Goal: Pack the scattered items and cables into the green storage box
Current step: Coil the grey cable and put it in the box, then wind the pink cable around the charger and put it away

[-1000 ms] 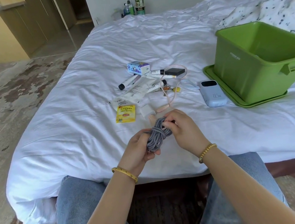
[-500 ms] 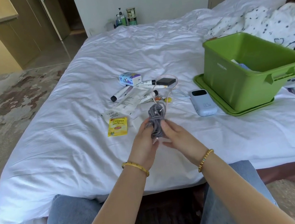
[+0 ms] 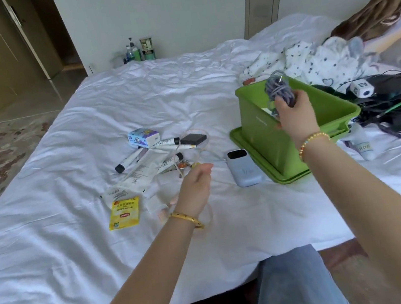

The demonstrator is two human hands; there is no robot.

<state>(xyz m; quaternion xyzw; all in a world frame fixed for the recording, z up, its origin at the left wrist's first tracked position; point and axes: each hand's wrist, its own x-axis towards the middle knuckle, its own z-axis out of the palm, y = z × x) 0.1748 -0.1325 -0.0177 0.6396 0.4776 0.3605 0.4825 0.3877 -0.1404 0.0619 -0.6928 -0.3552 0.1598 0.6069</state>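
The right hand (image 3: 292, 110) grips the bundled grey cable (image 3: 278, 89) in curled fingers and holds it above the open top of the green storage box (image 3: 270, 142), over the near-left part of the opening. The box stands on its own green lid (image 3: 248, 150) on the white bed sheet (image 3: 78, 246), and something pale lies inside it, though the hand hides most of the interior and its contents cannot be identified. The step in hand is judged to be the deposit of the cable. To do it well, lower the bundle below the rim before letting go, so that the coil lands flat and does not spring apart or hook a loop over the wall. Release all fingers at once; a loose connector end shows at the top of the bundle and may catch on a finger. The left hand (image 3: 195, 188) hovers empty above the sheet with loosely curled fingers, just over a thin pale cable (image 3: 200, 136) that runs through the pile. It is well placed for the next pick. The remaining items lie to the left of the box: a yellow tea sachet (image 3: 124, 212), several marker pens (image 3: 128, 162), a small printed carton (image 3: 143, 137), a black square block (image 3: 193, 138) and a blue power bank (image 3: 244, 169) just beside the lid. A tangle of dark cables (image 3: 398, 103) lies on the far side.
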